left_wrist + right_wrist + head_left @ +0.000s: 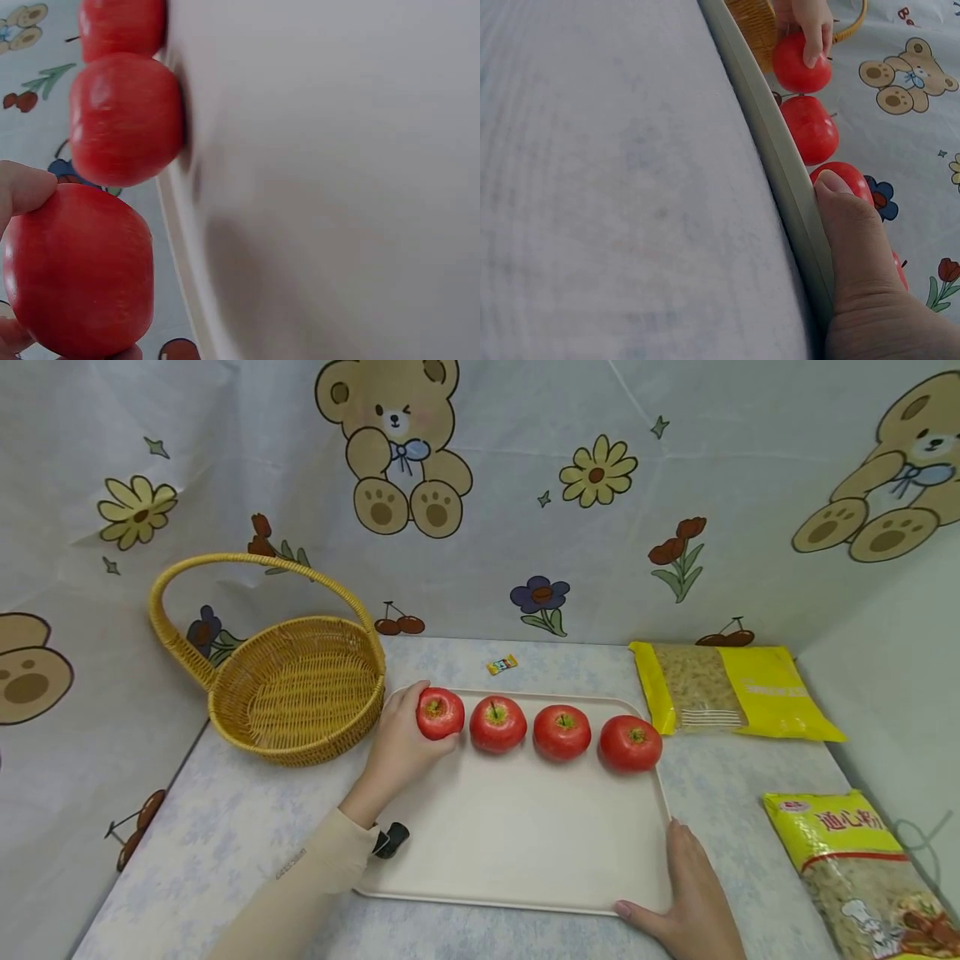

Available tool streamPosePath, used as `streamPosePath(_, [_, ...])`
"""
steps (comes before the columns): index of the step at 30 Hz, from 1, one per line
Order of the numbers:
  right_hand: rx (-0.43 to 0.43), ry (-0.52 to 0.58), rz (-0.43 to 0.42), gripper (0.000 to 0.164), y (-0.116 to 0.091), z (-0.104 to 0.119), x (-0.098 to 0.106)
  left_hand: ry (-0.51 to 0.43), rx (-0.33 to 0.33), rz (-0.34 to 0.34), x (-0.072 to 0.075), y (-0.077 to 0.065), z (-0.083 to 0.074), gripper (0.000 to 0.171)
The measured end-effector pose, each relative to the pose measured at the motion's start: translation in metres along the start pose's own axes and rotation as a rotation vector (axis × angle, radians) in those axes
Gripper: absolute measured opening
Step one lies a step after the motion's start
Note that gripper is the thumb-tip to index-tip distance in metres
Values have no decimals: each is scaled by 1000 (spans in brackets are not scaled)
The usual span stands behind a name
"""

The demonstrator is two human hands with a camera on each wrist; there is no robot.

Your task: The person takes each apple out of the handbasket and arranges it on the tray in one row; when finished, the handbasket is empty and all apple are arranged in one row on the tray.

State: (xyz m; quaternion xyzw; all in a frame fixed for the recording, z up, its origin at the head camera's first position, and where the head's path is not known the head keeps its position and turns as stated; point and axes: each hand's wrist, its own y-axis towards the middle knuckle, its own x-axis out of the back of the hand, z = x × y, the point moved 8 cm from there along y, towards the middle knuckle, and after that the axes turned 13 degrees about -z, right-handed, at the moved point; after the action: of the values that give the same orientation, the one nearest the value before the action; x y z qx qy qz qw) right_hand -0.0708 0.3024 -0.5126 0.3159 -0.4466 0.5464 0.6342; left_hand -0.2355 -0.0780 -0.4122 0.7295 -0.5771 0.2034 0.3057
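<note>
In the head view my left hand [405,739] grips a red apple [440,713] at the back left of a white tray [517,835]. The left wrist view shows this apple [79,270] between thumb and fingers, its shadow apart from it, so it looks raised off the tray. Three more red apples, a near one [498,724], a middle one [562,732] and a far one [631,743], sit in a row along the tray's back. At the front right corner my right hand [686,897] holds the tray, thumb on its rim [780,180] and fingers along the right side.
A wicker basket [300,693] with a tall handle stands at the back left, beside the tray. Behind the tray lies a small wrapped candy [502,664]. Two yellow pasta bags, one at the back [735,691] and one nearer [862,868], lie on the right.
</note>
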Motion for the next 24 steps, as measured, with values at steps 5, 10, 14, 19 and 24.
streamPosePath(5, [2,-1,-1,154,0,0,0,31,18,0,-12,5,9,89])
streamPosePath(10, [9,4,-9,154,0,1,1,12,54,34,-23,5,13,88])
streamPosePath(14, [8,9,-8,154,0,1,1,-1,79,45,-27,5,16,88])
streamPosePath(19, [2,3,0,153,0,2,0,6,87,64,-27,5,20,91])
streamPosePath(24, [5,5,-4,153,1,2,1,19,84,91,-26,5,23,94])
